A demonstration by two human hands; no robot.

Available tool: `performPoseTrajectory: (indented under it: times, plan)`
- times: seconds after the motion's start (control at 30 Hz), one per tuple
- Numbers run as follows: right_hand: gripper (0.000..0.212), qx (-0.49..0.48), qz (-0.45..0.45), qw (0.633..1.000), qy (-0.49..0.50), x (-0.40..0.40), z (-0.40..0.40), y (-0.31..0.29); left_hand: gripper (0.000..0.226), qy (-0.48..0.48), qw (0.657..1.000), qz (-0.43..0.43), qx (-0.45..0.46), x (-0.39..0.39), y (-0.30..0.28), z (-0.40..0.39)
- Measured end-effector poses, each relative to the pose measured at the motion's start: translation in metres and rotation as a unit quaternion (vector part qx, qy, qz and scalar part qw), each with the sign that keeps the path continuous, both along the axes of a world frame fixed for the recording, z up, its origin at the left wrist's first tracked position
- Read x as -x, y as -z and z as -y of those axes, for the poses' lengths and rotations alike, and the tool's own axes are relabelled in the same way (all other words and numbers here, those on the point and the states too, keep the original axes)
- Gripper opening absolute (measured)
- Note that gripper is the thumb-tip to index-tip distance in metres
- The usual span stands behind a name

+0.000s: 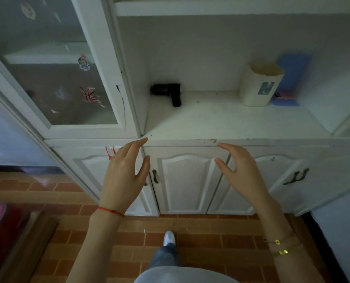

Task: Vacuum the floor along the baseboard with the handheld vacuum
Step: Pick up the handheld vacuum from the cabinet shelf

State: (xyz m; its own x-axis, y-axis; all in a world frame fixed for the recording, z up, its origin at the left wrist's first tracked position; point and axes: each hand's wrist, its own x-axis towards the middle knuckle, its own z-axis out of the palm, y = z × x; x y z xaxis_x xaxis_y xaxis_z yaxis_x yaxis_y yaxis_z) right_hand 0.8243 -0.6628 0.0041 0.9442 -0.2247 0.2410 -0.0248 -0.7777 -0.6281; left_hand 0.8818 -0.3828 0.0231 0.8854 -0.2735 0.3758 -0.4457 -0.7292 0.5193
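Note:
A black handheld vacuum (pixel 169 92) lies on its side at the back left of the white cabinet counter (pixel 221 121), handle pointing toward me. My left hand (pixel 125 174) and my right hand (pixel 243 170) hover in front of the counter's edge, both empty with fingers apart, well short of the vacuum. The cabinet's base (pixel 190 212) meets a floor of orange-brown tiles (pixel 200 227) below my hands.
A cream container (pixel 260 84) and a blue item (pixel 292 78) stand at the counter's back right. A glass-fronted cabinet door (pixel 51 64) with stickers rises at left. Lower cabinet doors with dark handles (pixel 155 176) face me. My foot (pixel 169 237) is on the tiles.

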Motion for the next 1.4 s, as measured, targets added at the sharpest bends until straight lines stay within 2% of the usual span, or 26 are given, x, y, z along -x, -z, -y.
performPoseTrajectory:
  times: [0.27,0.53,0.73,0.93,1.17,1.33,1.4]
  plan:
    - [0.044,0.001,0.008,1.000,0.005,-0.126,0.007,0.006,0.043,0.035,0.999,0.005,0.006,-0.123,0.003,0.023]
    - [0.041,-0.012,0.019,1.000,0.010,-0.221,0.020,0.006,0.042,0.063,0.998,0.015,-0.001,-0.199,0.011,0.058]
    - [0.036,-0.006,0.028,1.000,-0.005,-0.305,0.037,0.003,0.043,0.037,0.999,0.004,0.006,-0.248,0.019,0.085]
    - [0.037,-0.027,-0.032,0.999,-0.026,-0.389,0.035,0.016,0.047,-0.011,1.000,-0.027,-0.010,-0.303,0.041,0.106]
    - [0.045,-0.007,-0.093,0.996,-0.013,-0.444,0.027,0.041,0.047,-0.013,0.992,-0.105,-0.066,-0.332,0.080,0.120]
    - [0.040,0.026,-0.115,0.993,0.019,-0.457,0.022,0.057,0.050,-0.023,0.989,-0.128,-0.078,-0.336,0.105,0.120]
    - [0.046,0.025,-0.119,0.992,0.037,-0.458,0.020,0.062,0.050,-0.029,0.988,-0.129,-0.074,-0.339,0.113,0.121]
